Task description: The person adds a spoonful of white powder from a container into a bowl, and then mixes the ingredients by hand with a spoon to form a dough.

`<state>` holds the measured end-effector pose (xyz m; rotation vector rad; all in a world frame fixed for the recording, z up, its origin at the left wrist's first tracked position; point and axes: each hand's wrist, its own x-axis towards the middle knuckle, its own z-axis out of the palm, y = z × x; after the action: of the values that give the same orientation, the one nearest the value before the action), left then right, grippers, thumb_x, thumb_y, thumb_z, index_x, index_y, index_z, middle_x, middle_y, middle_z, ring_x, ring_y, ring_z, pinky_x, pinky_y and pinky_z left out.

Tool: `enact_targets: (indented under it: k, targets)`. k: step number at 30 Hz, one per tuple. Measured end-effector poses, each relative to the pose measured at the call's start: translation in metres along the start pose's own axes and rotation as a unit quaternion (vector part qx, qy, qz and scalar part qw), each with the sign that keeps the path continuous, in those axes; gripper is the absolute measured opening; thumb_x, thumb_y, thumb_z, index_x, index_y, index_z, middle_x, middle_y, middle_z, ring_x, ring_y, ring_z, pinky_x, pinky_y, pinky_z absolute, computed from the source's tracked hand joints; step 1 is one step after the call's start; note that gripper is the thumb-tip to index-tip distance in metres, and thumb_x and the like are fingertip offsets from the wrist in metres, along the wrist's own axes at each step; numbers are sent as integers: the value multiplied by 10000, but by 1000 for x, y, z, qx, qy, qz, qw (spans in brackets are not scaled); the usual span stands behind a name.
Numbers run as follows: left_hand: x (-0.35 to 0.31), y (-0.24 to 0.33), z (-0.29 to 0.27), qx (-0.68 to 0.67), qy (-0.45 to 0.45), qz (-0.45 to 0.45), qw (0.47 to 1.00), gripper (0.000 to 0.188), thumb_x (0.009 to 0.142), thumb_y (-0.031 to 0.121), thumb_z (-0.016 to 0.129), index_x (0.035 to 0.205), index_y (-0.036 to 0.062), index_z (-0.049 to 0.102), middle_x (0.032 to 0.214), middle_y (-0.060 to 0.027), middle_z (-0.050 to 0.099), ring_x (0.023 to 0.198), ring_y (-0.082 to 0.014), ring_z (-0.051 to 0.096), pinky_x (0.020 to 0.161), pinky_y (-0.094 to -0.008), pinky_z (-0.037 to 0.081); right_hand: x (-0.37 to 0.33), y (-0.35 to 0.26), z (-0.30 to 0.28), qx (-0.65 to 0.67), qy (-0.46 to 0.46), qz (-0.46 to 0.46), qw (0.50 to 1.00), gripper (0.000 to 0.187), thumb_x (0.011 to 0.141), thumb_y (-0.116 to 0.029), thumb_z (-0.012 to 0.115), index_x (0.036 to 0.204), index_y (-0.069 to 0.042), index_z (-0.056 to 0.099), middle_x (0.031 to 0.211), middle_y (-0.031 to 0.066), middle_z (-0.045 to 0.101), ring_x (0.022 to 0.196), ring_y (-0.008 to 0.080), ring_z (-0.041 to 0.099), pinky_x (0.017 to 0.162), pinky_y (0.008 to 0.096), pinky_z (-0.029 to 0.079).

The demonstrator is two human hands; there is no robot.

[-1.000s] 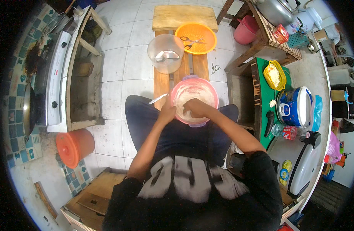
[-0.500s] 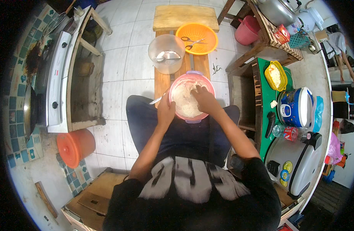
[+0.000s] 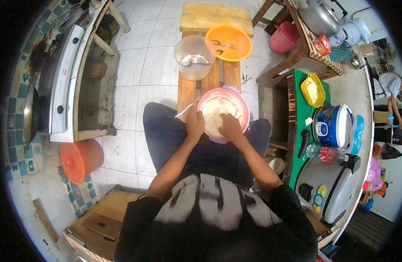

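Pink bowl (image 3: 245, 105), rim clasped by left grip (image 3: 194, 124); right grip (image 3: 231, 127), tips lost in pale mixture (image 3: 215, 107), closure unclear.

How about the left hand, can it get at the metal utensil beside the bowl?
Probably yes: the left hand is close to the utensil, nothing visible blocking. It'd likely need to release the bowl.

A round, pink plastic bowl (image 3: 244, 106) of pale, floury mixture (image 3: 215, 107) is held by the left hand (image 3: 194, 124), the right hand (image 3: 231, 127) lowered inside.
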<state>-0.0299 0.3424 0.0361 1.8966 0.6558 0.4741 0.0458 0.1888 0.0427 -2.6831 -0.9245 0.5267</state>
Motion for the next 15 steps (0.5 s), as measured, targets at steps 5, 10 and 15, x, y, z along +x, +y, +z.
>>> enact_targets:
  k: [5,10,15]
  targets:
    - [0,3,5,-7,-3,-2,1000,381,904,78,440,1239,-29,586,1164,-288,614,1100,-452,577,956,-482,444,8,2,19,186,22,-9,982,524,694,-243,745,1169,-32,675,1093,314,649,1001,436,639,896,465,526]
    - [1,-21,9,-38,-49,-35,997,350,939,153,459,1192,-37,607,1102,-272,645,1063,-381,629,922,-434,470,29,15,5,650,-88,156,738,636,876,-32,552,1478,24,352,1207,132,621,1055,216,635,863,331,534]
    - [1,-17,0,-49,-112,-92,988,439,924,199,432,1301,2,538,1197,-277,607,1146,-435,566,974,-466,431,25,15,-23,748,-92,138,642,548,879,-25,588,1406,7,440,1203,99,612,1049,212,624,874,328,524]
